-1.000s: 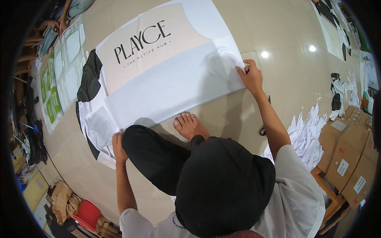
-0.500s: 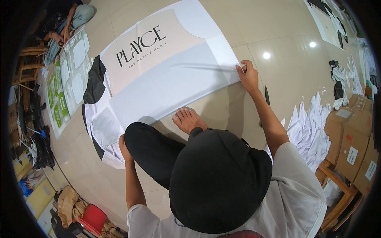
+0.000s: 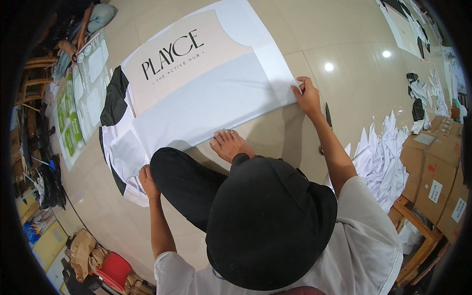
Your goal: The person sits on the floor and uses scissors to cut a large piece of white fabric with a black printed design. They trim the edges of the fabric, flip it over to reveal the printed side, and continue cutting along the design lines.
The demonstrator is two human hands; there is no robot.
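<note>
Cloth [image 3: 196,110]: white, beige printed panel, spread on floor [image 3: 344,91] before person; laid broad side up, apparently for full view of face.
Right hand [image 3: 308,96]: thumb and fingers pinching near right corner, likely to keep edge taut.
Left hand [image 3: 148,182]: at lower left edge, beside knee [image 3: 167,160]; whether gripping or only pressing, cannot tell.
Foot [image 3: 230,145]: just beside near edge, seemingly for balance.
Scissors [image 3: 328,116]: on floor by right forearm, presumably within reach.
</note>
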